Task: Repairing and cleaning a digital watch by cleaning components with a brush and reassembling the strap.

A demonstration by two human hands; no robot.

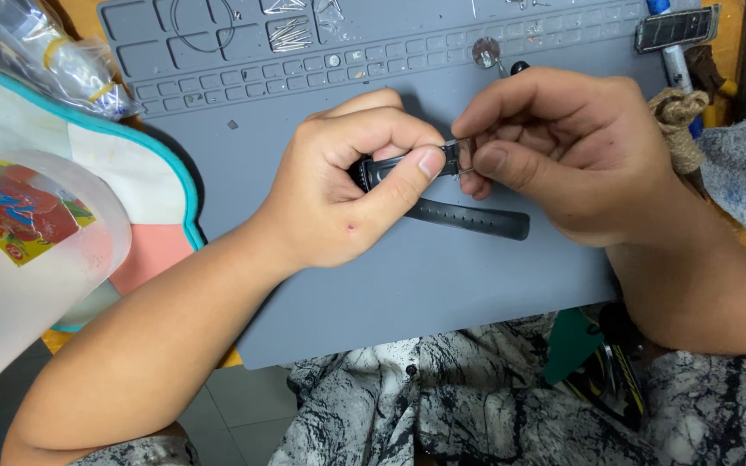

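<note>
My left hand point(351, 185) grips a black watch strap point(477, 217) near its buckle end, thumb pressed on top. The strap's perforated tail trails to the right over the grey work mat point(407, 285). My right hand point(563, 147) pinches the small metal buckle point(458, 158) at the strap's end between thumb and forefinger. Both hands meet above the mat's middle.
The mat's far edge has small compartments holding thin metal pins point(289, 34) and a round metal part point(485, 52). A translucent plastic container point(19, 259) with a coloured label stands at the left. A blue-handled tool point(671, 52) and twine point(679, 116) lie at the right.
</note>
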